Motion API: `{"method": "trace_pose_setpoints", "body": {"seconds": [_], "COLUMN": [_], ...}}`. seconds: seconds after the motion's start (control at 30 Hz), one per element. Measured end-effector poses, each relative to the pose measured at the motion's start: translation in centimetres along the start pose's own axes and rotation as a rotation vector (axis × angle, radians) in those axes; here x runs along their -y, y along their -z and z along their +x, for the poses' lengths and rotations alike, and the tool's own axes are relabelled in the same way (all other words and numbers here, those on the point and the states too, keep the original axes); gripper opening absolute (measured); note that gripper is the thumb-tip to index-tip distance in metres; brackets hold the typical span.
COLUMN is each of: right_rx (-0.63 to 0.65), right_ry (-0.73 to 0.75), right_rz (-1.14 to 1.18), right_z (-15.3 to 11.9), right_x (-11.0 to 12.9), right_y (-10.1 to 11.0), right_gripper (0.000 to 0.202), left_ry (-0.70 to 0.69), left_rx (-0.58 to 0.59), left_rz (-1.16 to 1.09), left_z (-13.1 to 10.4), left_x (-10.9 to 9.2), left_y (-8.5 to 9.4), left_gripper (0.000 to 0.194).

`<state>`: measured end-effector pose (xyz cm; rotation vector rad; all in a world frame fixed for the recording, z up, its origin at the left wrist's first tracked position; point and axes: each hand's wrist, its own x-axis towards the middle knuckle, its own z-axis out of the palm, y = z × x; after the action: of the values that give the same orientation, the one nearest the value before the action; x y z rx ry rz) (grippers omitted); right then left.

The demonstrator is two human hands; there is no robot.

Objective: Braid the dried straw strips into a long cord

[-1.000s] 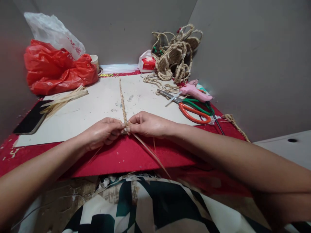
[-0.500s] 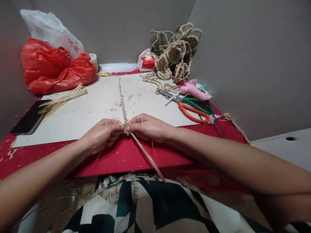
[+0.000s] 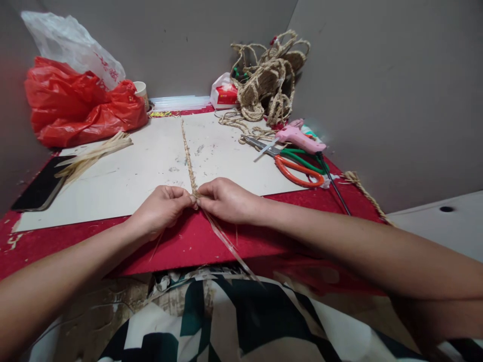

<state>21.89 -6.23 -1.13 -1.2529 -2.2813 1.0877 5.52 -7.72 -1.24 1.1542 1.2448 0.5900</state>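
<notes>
A thin straw braid runs away from me across the white board. At its near end my left hand pinches it from the left. My right hand pinches the same end from the right, and the fingertips of both hands meet there. From between them a loose pale strand slants down to the right over the table's front edge. Finer strands hang below each hand. The fingers partly hide the braid's end.
Pale dry strips lie near a black phone on the left, below a red plastic bag. On the right are scissors, a pink glue gun and a heap of straw rope. A tissue pack stands behind.
Both hands keep their pinch at the braid's end, fingertips slightly closer together. The loose strand below has shifted slightly. The whole view has moved a little.
</notes>
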Motion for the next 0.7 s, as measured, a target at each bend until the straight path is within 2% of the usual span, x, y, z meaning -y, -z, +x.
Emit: {"method": "trace_pose_setpoints", "body": {"seconds": [0.17, 0.33, 0.4, 0.57, 0.63, 0.7], "right_rx": [0.106, 0.013, 0.015, 0.095, 0.068, -0.001], "right_ry": [0.076, 0.068, 0.026, -0.173, -0.172, -0.111], "right_rz": [-0.137, -0.317, -0.247, 0.164, 0.169, 0.032], "right_z": [-0.7, -1.1, -1.3, -2.1, -2.3, -2.5], "right_x": [0.4, 0.7, 1.0, 1.4, 1.1, 0.8], "right_y": [1.2, 1.9, 1.7, 0.0, -0.8, -1.5], "right_gripper": [0.022, 0.021, 0.024, 0.026, 0.026, 0.027], "left_ry": [-0.049, -0.075, -0.080, -0.040, -0.005, 0.020], "left_rx": [-0.033, -0.045, -0.051, -0.013, 0.026, 0.076], "left_rz": [0.078, 0.123, 0.116, 0.034, -0.045, -0.136], "left_z": [0.1, 0.2, 0.2, 0.1, 0.0, -0.1], "left_x": [0.2, 0.3, 0.2, 0.1, 0.0, -0.1], "left_y": [-0.3, -0.6, -0.8, -1.2, -1.3, -1.3], "left_gripper": [0.023, 0.026, 0.027, 0.024, 0.025, 0.029]}}
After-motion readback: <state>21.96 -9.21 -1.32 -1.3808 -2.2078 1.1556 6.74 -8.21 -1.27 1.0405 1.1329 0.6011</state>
